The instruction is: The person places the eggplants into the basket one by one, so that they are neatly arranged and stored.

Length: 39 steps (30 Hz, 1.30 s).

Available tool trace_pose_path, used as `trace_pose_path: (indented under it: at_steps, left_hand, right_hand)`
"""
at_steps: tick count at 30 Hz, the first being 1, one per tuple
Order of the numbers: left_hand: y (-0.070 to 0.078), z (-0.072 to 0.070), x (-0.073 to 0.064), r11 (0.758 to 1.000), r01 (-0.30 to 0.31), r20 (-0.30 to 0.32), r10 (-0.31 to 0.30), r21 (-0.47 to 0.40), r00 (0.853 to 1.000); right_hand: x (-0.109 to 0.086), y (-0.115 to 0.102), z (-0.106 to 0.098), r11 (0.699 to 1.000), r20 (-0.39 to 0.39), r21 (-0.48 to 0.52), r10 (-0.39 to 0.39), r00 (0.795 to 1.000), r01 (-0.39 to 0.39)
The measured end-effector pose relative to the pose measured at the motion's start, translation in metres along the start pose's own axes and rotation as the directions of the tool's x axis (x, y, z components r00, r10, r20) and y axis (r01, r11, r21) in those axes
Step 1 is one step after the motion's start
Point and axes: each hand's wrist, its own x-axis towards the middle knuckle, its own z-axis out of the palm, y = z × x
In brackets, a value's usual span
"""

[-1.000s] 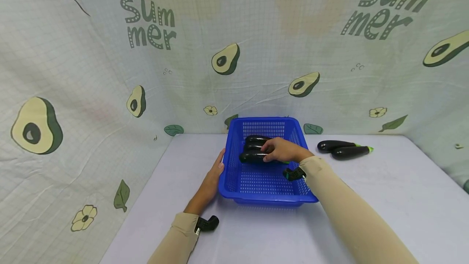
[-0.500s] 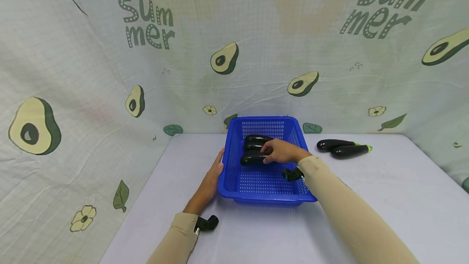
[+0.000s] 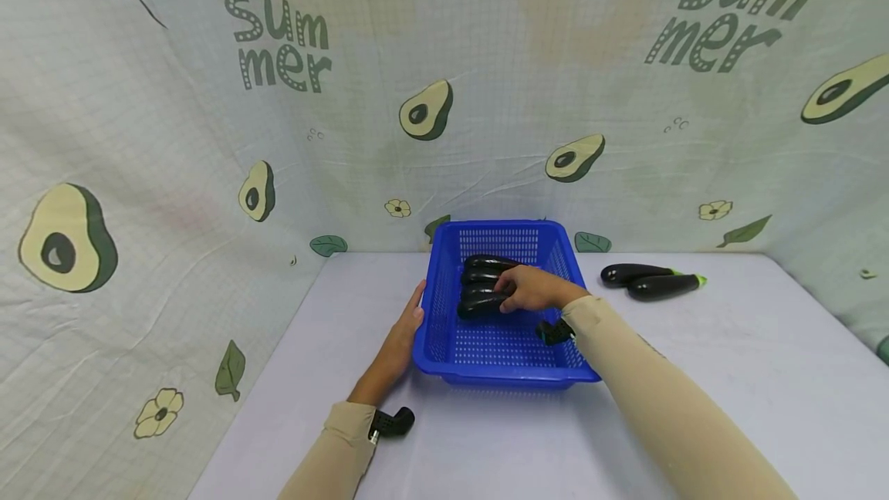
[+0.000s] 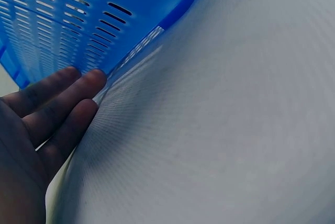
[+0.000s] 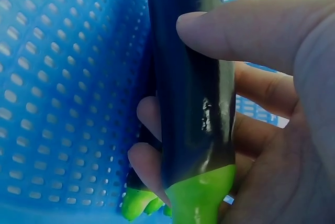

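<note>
The person's right hand (image 3: 531, 289) is curled round a glossy eggplant (image 3: 478, 308) inside the blue perforated basket (image 3: 510, 373), nearest of the row there, while the left hand (image 3: 405, 332) lays extended fingers against the outer wall, gripping nothing. A loosened hold could let the smooth skin slip, rolling the eggplant askew; a knock might skid the basket, braced only on that side.

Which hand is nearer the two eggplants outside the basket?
Right. The right hand, inside the basket, is left of those eggplants; the left hand, outside it, is farther left.
</note>
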Motion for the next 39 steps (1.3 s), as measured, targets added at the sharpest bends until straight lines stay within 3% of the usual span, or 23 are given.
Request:
trace_pose_path:
  at_steps: [18, 39]
  left_hand:
    - [-0.0002, -0.0026, 0.0017, 1.000, 0.011, 0.035, -0.010, -0.021, 0.999]
    - [0.0001, 0.0001, 0.0011, 1.000, 0.003, -0.005, -0.003, 0.011, 1.000]
  right_hand:
    - [0.0046, 0.0015, 0.0054, 0.990, -0.013, -0.136, -0.024, 1.000, 0.022]
    - [0.0007, 0.0010, 0.0045, 0.991, 0.006, -0.103, 0.092, 0.996, -0.091]
